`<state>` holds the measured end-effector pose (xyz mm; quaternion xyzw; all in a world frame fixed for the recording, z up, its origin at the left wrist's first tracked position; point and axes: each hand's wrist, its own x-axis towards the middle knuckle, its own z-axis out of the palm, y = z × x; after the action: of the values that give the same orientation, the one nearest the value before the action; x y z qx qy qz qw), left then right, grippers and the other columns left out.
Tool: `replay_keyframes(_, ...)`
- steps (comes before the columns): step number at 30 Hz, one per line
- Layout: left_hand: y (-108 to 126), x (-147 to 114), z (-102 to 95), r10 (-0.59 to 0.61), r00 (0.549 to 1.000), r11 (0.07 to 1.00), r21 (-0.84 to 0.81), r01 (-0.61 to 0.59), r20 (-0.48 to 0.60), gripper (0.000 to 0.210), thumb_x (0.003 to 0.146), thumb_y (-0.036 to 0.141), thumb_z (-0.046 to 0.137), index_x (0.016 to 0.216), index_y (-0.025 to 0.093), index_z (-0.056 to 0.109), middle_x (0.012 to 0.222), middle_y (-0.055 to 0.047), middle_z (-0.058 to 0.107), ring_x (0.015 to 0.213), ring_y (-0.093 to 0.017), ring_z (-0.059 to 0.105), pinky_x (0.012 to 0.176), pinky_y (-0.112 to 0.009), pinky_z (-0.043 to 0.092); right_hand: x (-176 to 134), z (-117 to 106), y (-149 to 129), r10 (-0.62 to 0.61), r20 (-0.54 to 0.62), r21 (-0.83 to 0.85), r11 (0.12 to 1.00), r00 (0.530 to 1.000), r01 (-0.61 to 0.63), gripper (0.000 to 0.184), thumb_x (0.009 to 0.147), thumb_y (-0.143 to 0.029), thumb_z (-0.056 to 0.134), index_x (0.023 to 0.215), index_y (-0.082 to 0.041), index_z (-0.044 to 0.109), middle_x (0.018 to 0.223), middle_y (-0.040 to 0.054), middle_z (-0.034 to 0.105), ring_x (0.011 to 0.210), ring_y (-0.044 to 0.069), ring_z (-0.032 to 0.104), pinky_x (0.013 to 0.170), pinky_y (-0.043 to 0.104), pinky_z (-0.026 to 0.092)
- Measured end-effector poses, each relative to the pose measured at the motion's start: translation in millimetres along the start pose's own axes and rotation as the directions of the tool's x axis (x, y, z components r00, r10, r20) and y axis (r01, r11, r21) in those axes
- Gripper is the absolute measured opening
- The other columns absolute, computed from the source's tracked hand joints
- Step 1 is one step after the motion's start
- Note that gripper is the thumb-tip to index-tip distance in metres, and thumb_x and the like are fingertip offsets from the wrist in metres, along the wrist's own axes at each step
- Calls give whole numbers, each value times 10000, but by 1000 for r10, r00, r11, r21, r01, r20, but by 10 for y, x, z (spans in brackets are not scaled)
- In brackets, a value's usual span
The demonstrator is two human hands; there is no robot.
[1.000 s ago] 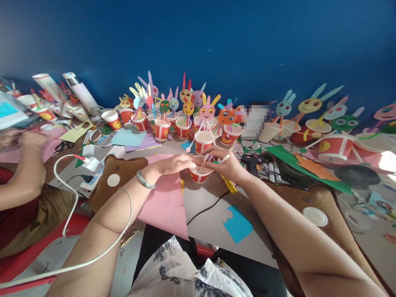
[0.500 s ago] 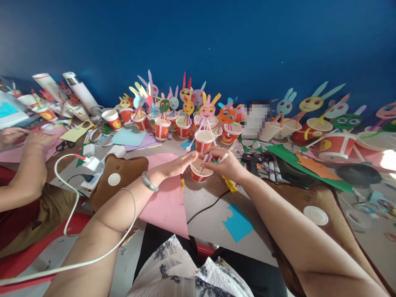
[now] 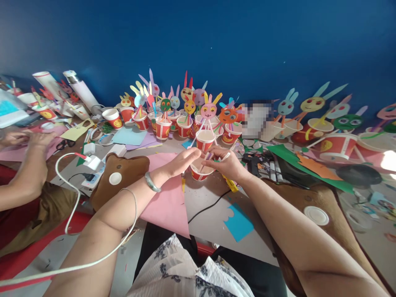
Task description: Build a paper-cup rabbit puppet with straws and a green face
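Note:
A red-and-white paper cup point(image 3: 200, 176) stands on the table in front of me. At its left rim is my left hand point(image 3: 185, 160), thumb stretched across the top and fingers curled at the cup's side, partly hidden. My right hand point(image 3: 223, 160) is closed over the right rim, pinching a narrow purple and white paper strip point(image 3: 209, 156) at the cup's mouth. A pale tip sticks up behind its fingers; what it belongs to I cannot make out. Just behind stands another cup point(image 3: 205, 140) with a pink paper rabbit face point(image 3: 208, 110) on strips.
Many cups with paper rabbit faces point(image 3: 189, 107) line the blue wall. Pink paper point(image 3: 167, 206), a blue scrap point(image 3: 239, 222), a yellow cutter point(image 3: 230, 184) and a black cable lie nearby. A power strip point(image 3: 96, 177) is at left, beside a co-worker's hands point(image 3: 40, 139). A white cord crosses my left arm.
My left hand's fingers have curled down toward the cup's left rim. My right hand keeps its pinch with almost no movement. The view has shifted slightly.

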<state>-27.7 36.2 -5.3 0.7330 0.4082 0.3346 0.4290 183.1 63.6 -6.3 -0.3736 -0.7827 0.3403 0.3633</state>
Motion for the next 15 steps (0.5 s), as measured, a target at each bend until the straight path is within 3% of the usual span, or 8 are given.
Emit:
replay_keyframes(3, 45, 37, -78, 22, 998, 999, -46, -20, 55, 623, 959, 677, 403, 1070, 139, 697, 1155, -105, 703, 1145, -269, 618, 1047, -404, 466, 2, -14, -16, -11, -15, -20, 1000, 1000, 11, 396, 786, -544, 762, 640, -201, 629, 774, 37, 637, 713, 176, 556, 667, 331, 433)
replay_keyframes(9, 30, 25, -138, 12, 985, 996, -90, 4, 175, 627, 969, 666, 399, 1180, 164, 709, 1165, -102, 723, 1181, -281, 620, 1066, -434, 464, 12, -32, -20, -18, -25, -32, 999, 1000, 18, 403, 789, -555, 754, 641, -201, 630, 767, 42, 642, 727, 184, 571, 684, 340, 450)
replay_keyframes(15, 55, 6, -153, 16, 973, 1000, -24, -11, 231, 557, 980, 632, 395, 1098, 176, 692, 1148, -89, 704, 1153, -262, 610, 1025, -403, 470, 2, -39, -44, -2, -11, -6, 1000, 1000, 2, 343, 774, -521, 775, 691, -198, 694, 969, 87, 709, 834, 220, 635, 750, 358, 483)
